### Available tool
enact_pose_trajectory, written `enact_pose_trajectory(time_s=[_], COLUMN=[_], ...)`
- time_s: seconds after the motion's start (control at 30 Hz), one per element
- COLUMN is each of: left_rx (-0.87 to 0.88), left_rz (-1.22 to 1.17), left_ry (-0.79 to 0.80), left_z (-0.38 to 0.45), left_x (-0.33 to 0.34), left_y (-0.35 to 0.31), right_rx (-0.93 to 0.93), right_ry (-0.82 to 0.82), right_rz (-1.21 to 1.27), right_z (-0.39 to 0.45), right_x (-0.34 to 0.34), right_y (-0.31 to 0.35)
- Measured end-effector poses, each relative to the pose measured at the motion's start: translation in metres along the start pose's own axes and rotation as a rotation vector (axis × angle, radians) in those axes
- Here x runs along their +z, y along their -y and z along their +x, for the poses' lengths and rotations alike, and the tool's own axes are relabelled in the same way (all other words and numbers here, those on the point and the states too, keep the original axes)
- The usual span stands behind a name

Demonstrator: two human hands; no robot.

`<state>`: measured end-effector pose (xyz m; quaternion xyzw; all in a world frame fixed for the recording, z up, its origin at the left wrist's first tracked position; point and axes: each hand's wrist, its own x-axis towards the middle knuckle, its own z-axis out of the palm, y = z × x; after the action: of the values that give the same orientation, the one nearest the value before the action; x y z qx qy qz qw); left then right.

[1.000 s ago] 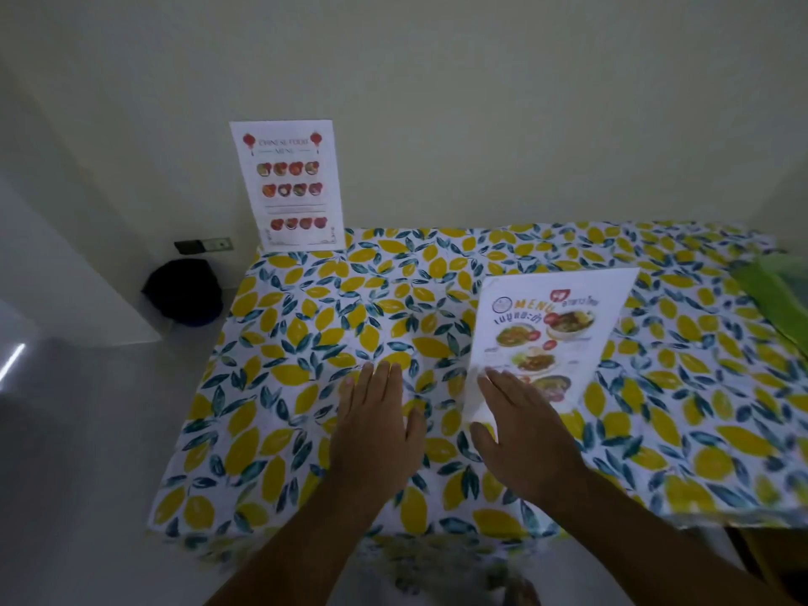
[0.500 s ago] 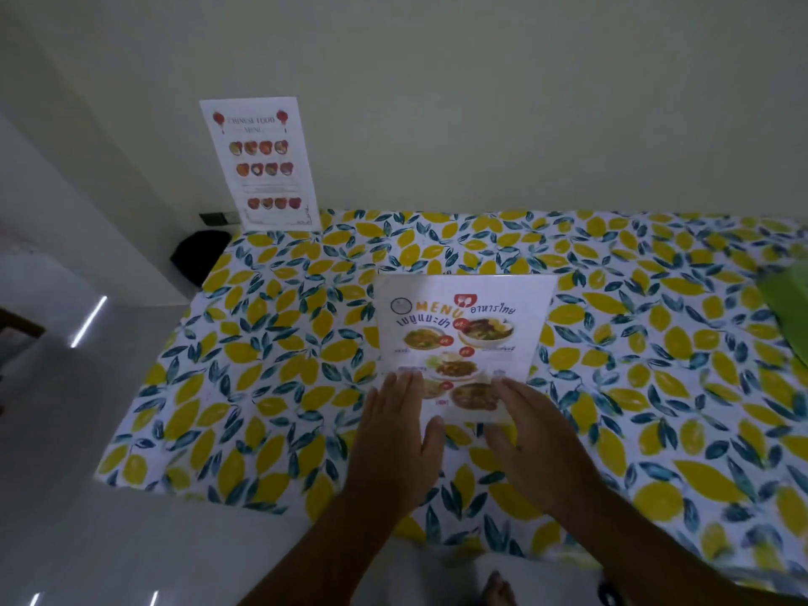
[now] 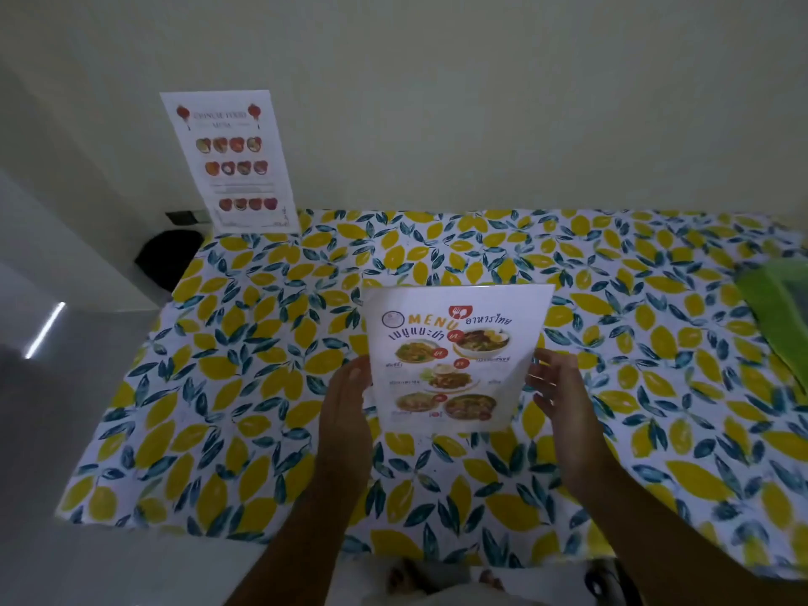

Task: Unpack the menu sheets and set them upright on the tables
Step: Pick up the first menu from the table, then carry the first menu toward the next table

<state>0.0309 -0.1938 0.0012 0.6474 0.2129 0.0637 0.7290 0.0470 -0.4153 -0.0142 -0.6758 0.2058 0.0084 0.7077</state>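
**Thai menu sheet steadied between 2 hands at mid-table**

The Thai menu sheet (image 3: pixel 454 356) is seen near the middle of the table's near half, its printed face turned toward the camera and its lower edge apparently close to or on the lemon-print tablecloth (image 3: pixel 262 387); whether that edge actually touches the cloth cannot be told. It is judged to be tilted up toward standing rather than lying flat, which fits the step of setting it upright.

The sheet is bracketed at its 2 side edges. The left hand (image 3: pixel 345 413) is held edge-on against the sheet's left margin, its fingers pressed together and extended. The right hand (image 3: pixel 557 391) is placed at the right margin, its fingers (image 3: pixel 540 380) loosely spread and slightly curled toward the edge; firm contact there cannot be confirmed because of blur. This two-sided hold is judged to keep a thin sheet from bowing or tipping while it is stood up.

Further out, 1 Chinese food menu sheet (image 3: pixel 231 164) is already propped upright against the wall (image 3: pixel 481 102) at the table's far left corner. A green object (image 3: pixel 782 317) is partly visible at the right edge.
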Motion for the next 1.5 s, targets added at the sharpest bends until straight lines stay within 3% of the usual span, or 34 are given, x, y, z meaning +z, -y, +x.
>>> enact_pose_trajectory(time_s=[0.1,0.4,0.7,1.03,1.2,1.37,1.5], left_rx=[-0.031,-0.054,-0.080,0.033,0.111,0.314,0.230], left_rz=[-0.109,-0.118,-0.151,-0.134,-0.170,-0.097,-0.227], left_ry=[0.028,0.158,0.286,0.453,0.424,0.419,0.421], left_z=[0.004,0.020,0.027,0.022,0.033,0.070,0.087], left_x=[-0.004,-0.001,0.075,0.254,0.375,0.492,0.584], left_y=[0.003,0.009,-0.016,-0.047,-0.053,-0.051,-0.062], right_rx=[-0.004,-0.053,-0.155,-0.229,-0.252,-0.221,-0.283], right_ry=[-0.004,-0.030,-0.106,-0.179,-0.237,-0.294,-0.307], right_rz=[0.029,0.063,0.029,0.058,0.140,0.203,0.203], right_z=[-0.001,-0.005,0.015,0.109,0.195,0.307,0.385], right_x=[0.003,-0.001,-0.056,-0.182,-0.256,-0.322,-0.370], right_y=[-0.004,-0.003,0.035,0.098,0.133,0.182,0.224])
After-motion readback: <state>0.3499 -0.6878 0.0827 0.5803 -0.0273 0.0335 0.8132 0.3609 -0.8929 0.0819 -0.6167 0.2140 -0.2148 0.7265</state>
